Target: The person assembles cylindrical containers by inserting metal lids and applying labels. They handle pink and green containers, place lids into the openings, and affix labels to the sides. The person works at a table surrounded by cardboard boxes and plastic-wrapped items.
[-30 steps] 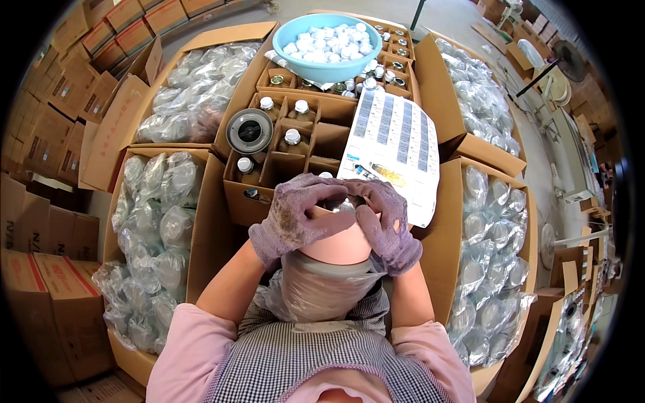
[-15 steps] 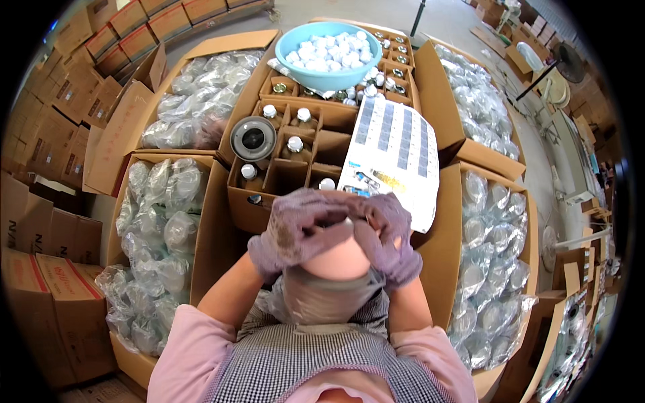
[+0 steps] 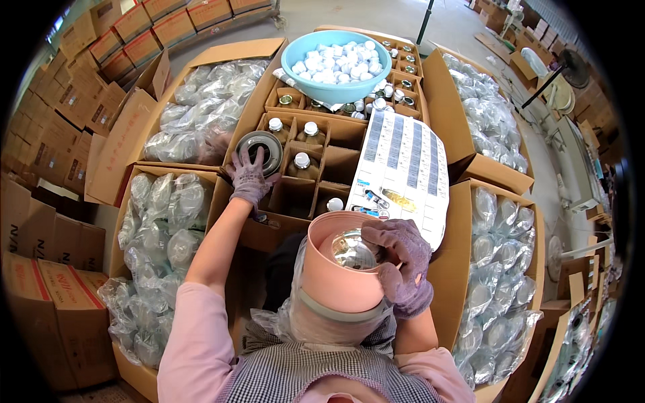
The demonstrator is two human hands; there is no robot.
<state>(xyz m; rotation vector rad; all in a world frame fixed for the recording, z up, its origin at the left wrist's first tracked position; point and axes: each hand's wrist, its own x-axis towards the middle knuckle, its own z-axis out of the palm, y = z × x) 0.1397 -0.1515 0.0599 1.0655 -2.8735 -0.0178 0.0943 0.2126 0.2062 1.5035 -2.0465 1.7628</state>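
My left hand (image 3: 250,176), in a purple-grey glove, reaches forward with its fingers spread over a dark round ring-shaped piece (image 3: 259,153) at the left of a divided carton (image 3: 269,228). Whatever lies under the palm is hidden. In front of my body stands a pink round tub (image 3: 339,289), with a grey band and clear plastic film around its lower part. My right hand (image 3: 403,265), also gloved, curls over the tub's right rim. Its fingers close on a clear glass vessel (image 3: 353,248) lying inside. White-capped bottles (image 3: 302,161) stand in the carton's compartments.
Behind the carton, a light-blue basin (image 3: 336,87) full of white caps (image 3: 339,62) rests on another divided carton. A printed sheet (image 3: 403,171) lies to the right. Open cartons of film-wrapped glassware (image 3: 161,228) flank me on both sides.
My left hand has left the pink tub and reached forward left to the ring-shaped piece. The tub now tilts less away, and the glass vessel shows inside. My right hand stays at its rim.
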